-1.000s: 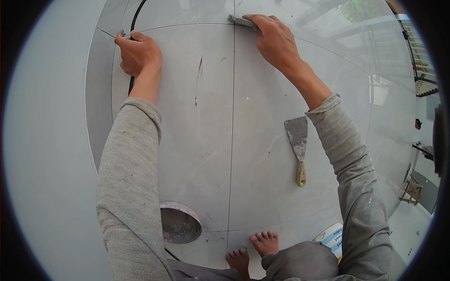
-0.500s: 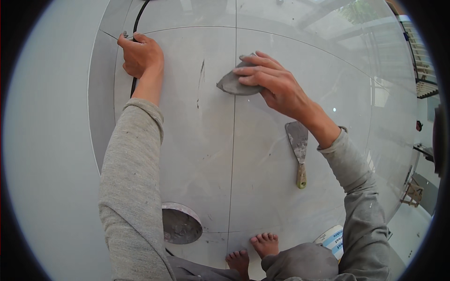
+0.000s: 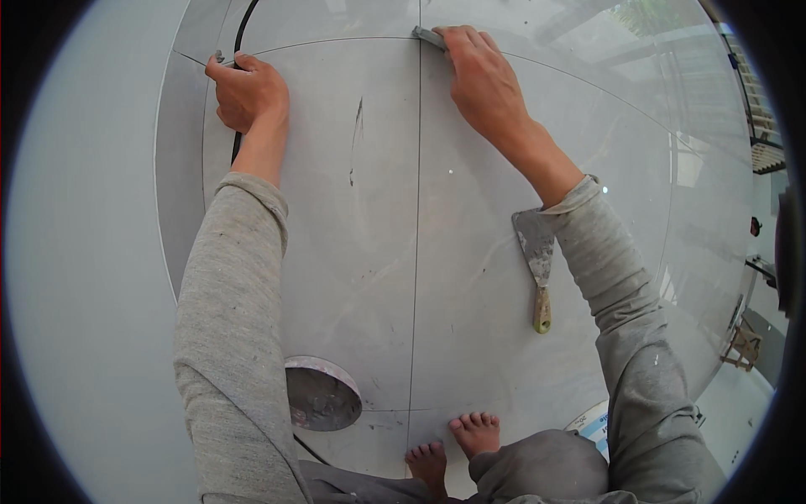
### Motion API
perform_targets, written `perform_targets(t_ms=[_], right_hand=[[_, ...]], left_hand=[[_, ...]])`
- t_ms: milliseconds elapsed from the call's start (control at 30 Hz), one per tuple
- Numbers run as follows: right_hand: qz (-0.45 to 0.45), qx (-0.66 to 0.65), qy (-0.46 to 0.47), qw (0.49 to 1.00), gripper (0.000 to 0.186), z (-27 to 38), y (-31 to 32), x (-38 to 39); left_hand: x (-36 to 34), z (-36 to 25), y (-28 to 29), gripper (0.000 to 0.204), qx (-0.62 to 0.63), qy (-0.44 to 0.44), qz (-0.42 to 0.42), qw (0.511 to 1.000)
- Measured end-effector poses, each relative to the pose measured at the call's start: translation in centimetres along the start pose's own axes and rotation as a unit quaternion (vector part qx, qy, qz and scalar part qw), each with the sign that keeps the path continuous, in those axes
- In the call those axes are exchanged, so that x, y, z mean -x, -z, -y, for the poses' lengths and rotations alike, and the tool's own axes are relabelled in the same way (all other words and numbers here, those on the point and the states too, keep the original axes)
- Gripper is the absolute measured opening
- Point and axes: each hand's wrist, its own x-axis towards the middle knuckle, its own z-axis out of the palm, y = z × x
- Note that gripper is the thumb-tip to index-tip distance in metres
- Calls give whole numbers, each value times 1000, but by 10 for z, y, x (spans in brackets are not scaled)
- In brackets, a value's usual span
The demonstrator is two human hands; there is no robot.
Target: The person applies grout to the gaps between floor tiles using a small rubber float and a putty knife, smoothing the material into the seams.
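On the grey tiled floor [image 3: 361,244], my left hand [image 3: 250,94] is curled at the far left over a black cable [image 3: 241,32], beside a small grey bit [image 3: 219,56] at a tile joint; what its fingers hold is unclear. My right hand [image 3: 489,80] grips a flat grey pad [image 3: 426,35], seen edge-on at the crossing of two joints at the far middle. A smeared scraper [image 3: 535,250] with a worn handle lies near my right forearm. A round tub [image 3: 321,395] with grey paste stands by my left sleeve. Dark smears mark the middle tile.
A white wall or smooth panel [image 3: 84,252] runs along the left. My bare feet and knee are at the bottom. A white and blue bucket [image 3: 588,422] is partly behind my right sleeve. At the far right are railings [image 3: 760,109] and a small wooden stool [image 3: 742,344].
My right hand with the pad was lower on the middle tile half a second ago and has moved forward to the far crossing, turning the pad edge-on. My left hand stays in place.
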Motion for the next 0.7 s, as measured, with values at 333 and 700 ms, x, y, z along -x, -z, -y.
perform_targets(t_ms=[333, 700], right_hand=[[218, -178, -25, 959, 43, 101, 59, 101], [140, -155, 162, 964, 28, 111, 18, 144]], left_hand=[[-6, 18, -15, 49, 45, -65, -77, 994], [22, 44, 8, 47, 166, -232, 20, 958]])
